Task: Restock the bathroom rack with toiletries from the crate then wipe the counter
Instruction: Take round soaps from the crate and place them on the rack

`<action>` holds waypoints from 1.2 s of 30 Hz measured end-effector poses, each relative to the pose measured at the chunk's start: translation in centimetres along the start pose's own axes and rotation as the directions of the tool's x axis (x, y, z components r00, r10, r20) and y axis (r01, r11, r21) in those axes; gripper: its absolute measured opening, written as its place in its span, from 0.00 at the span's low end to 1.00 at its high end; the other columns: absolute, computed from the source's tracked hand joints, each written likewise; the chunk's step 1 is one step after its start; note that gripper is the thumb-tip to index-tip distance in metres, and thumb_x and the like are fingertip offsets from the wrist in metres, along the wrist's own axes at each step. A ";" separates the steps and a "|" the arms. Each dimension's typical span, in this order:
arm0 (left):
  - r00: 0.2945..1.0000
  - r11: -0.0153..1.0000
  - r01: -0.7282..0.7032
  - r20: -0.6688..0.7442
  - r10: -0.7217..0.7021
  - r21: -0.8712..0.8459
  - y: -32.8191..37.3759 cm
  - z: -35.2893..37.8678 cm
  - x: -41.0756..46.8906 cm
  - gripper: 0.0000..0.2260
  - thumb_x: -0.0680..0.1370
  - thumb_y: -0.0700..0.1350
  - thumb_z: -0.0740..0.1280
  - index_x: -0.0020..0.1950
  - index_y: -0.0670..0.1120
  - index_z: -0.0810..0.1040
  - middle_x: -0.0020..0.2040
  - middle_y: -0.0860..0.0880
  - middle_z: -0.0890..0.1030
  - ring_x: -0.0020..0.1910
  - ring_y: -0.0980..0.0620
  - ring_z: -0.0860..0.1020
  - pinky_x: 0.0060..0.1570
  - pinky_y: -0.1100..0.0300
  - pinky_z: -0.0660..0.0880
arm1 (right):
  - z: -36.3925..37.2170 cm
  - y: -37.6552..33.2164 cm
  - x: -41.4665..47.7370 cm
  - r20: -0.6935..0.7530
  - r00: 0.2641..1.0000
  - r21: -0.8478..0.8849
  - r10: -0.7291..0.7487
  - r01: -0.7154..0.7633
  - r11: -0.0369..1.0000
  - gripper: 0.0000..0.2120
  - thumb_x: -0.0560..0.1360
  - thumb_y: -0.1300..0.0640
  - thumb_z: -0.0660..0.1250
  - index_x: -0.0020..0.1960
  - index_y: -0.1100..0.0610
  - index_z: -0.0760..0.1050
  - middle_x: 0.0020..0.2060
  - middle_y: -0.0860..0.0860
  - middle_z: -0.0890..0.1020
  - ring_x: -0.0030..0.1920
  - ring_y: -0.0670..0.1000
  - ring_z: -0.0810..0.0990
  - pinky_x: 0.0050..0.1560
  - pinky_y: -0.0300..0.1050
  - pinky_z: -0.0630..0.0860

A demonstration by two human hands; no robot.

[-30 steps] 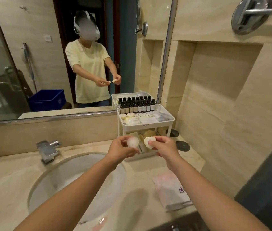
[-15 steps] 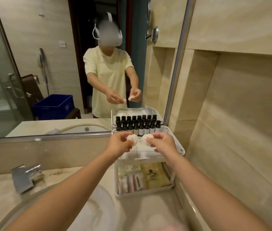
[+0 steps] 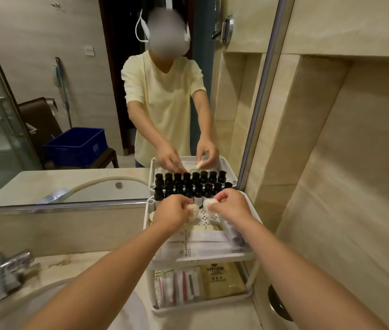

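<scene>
Both grips pinch round soaps [image 3: 193,210], left hand [image 3: 172,214], right hand [image 3: 232,207], over the rack [image 3: 212,259] at twelve o'clock for stocking.

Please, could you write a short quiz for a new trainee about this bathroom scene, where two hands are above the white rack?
1. True or false: the left hand and the right hand each pinch one small round white soap.
2. The small dark bottles with black caps stand: A) on the upper tier of the white plastic rack; B) on its lower tier; C) outside it.
3. What colour is the plastic crate seen in the mirror?
Key: 1 true; 2 A; 3 blue.
</scene>
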State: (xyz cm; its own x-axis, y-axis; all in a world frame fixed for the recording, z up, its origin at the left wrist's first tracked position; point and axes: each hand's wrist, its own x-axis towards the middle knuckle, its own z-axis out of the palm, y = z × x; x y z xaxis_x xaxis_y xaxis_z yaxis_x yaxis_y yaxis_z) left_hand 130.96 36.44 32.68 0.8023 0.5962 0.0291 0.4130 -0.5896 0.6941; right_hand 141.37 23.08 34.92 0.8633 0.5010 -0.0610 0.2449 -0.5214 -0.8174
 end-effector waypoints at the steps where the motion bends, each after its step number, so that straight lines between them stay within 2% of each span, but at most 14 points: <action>1: 1.000 1.000 0.009 0.001 -0.009 0.015 0.0 0.1 0.2 0.12 0.78 0.44 0.68 0.61 0.51 0.80 0.43 0.54 0.84 0.39 0.56 0.82 0.44 0.52 0.82 | 0.2 0.1 0.3 0.008 1.000 -0.037 -0.001 0.001 0.999 0.09 0.67 0.58 0.75 0.43 0.51 0.77 0.42 0.47 0.81 0.45 0.49 0.80 0.49 0.50 0.79; 4: 1.000 0.995 0.025 -0.007 -0.024 0.098 0.0 0.3 0.6 0.11 0.77 0.47 0.68 0.59 0.53 0.81 0.51 0.54 0.84 0.45 0.55 0.81 0.46 0.53 0.81 | 0.7 0.1 1.0 0.015 1.000 -0.174 0.019 -0.016 0.985 0.07 0.68 0.56 0.73 0.43 0.49 0.76 0.42 0.45 0.80 0.46 0.49 0.79 0.50 0.52 0.80; 9: 0.998 0.982 0.059 -0.039 -0.053 0.181 0.0 1.0 0.9 0.08 0.76 0.52 0.69 0.55 0.56 0.82 0.50 0.57 0.83 0.45 0.57 0.80 0.43 0.54 0.81 | 1.3 0.5 1.4 0.012 0.999 -0.311 0.043 -0.037 0.950 0.08 0.68 0.53 0.72 0.44 0.46 0.75 0.42 0.43 0.80 0.45 0.48 0.79 0.48 0.49 0.79; 16: 0.997 0.942 0.021 -0.077 0.005 0.334 -0.3 1.0 0.9 0.07 0.77 0.51 0.67 0.52 0.54 0.84 0.48 0.55 0.84 0.46 0.54 0.81 0.43 0.54 0.80 | 1.8 0.9 1.8 0.014 0.999 -0.336 0.052 -0.045 0.941 0.07 0.68 0.52 0.72 0.44 0.46 0.75 0.43 0.43 0.80 0.46 0.49 0.79 0.46 0.46 0.77; 20: 0.997 0.926 -0.002 -0.069 0.030 0.377 -0.6 1.1 0.7 0.12 0.78 0.52 0.66 0.61 0.55 0.81 0.57 0.56 0.82 0.53 0.53 0.80 0.48 0.54 0.79 | 2.4 1.0 1.9 0.000 0.998 -0.344 0.060 -0.056 0.937 0.06 0.69 0.51 0.70 0.43 0.46 0.75 0.44 0.44 0.80 0.48 0.51 0.79 0.47 0.46 0.77; 23: 0.998 0.925 -0.020 -0.043 0.039 0.379 -0.8 1.2 0.5 0.14 0.77 0.54 0.67 0.63 0.56 0.79 0.60 0.56 0.80 0.55 0.53 0.79 0.49 0.54 0.79 | 2.6 1.0 2.0 -0.022 0.998 -0.368 0.057 -0.062 0.928 0.05 0.70 0.50 0.69 0.44 0.46 0.75 0.45 0.44 0.81 0.50 0.52 0.79 0.46 0.45 0.76; 27: 0.998 0.936 -0.019 -0.052 0.040 0.351 -0.7 1.4 0.5 0.14 0.72 0.56 0.72 0.55 0.54 0.82 0.54 0.55 0.83 0.51 0.54 0.80 0.47 0.54 0.79 | 2.7 1.3 2.1 -0.053 0.998 -0.460 -0.039 0.010 0.888 0.04 0.72 0.50 0.69 0.46 0.46 0.76 0.46 0.45 0.82 0.53 0.51 0.78 0.57 0.49 0.73; 29: 0.997 0.934 -0.022 -0.058 0.046 0.358 -0.5 1.5 0.5 0.15 0.71 0.57 0.72 0.55 0.54 0.82 0.53 0.55 0.83 0.51 0.54 0.80 0.46 0.56 0.79 | 2.7 1.4 2.1 -0.070 0.995 -0.481 -0.074 0.031 0.876 0.04 0.72 0.50 0.69 0.47 0.46 0.77 0.47 0.45 0.82 0.55 0.50 0.77 0.61 0.49 0.70; 31: 0.997 0.930 -0.024 -0.061 0.050 0.367 -0.4 1.7 0.6 0.12 0.71 0.56 0.72 0.52 0.54 0.82 0.50 0.55 0.83 0.50 0.54 0.81 0.45 0.56 0.79 | 2.7 1.5 2.1 -0.074 0.993 -0.497 -0.097 0.048 0.866 0.05 0.73 0.50 0.68 0.49 0.46 0.78 0.48 0.45 0.83 0.57 0.50 0.76 0.64 0.49 0.67; 33: 0.997 0.925 -0.019 -0.060 0.045 0.379 -0.2 1.7 0.7 0.07 0.71 0.55 0.72 0.44 0.57 0.76 0.43 0.56 0.79 0.49 0.53 0.81 0.45 0.55 0.80 | 2.8 1.5 2.0 -0.070 0.992 -0.506 -0.107 0.057 0.861 0.06 0.73 0.50 0.68 0.50 0.46 0.79 0.50 0.45 0.83 0.59 0.51 0.75 0.66 0.50 0.66; 34: 0.997 0.923 -0.025 -0.056 0.050 0.384 -0.2 1.8 0.7 0.08 0.71 0.54 0.72 0.43 0.58 0.73 0.42 0.56 0.78 0.49 0.52 0.81 0.45 0.54 0.80 | 2.8 1.5 2.0 -0.067 0.992 -0.511 -0.111 0.062 0.858 0.07 0.73 0.50 0.69 0.50 0.46 0.79 0.50 0.46 0.82 0.60 0.51 0.75 0.66 0.50 0.66; 36: 0.997 0.925 -0.026 -0.061 0.053 0.378 -0.3 1.8 0.7 0.06 0.70 0.53 0.71 0.44 0.57 0.75 0.44 0.56 0.80 0.49 0.52 0.81 0.45 0.54 0.80 | 2.8 1.5 1.8 -0.056 0.992 -0.518 -0.116 0.071 0.853 0.11 0.71 0.48 0.70 0.53 0.46 0.79 0.52 0.46 0.82 0.61 0.51 0.74 0.66 0.50 0.65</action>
State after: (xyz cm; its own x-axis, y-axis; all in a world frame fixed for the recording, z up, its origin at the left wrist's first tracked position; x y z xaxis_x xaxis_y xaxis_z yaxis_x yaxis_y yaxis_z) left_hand 132.17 36.07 31.24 0.7952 0.5964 0.1096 0.5245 -0.7671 0.3693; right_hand 142.09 25.14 32.01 0.8522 0.5191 0.0663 0.4985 -0.7667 -0.4046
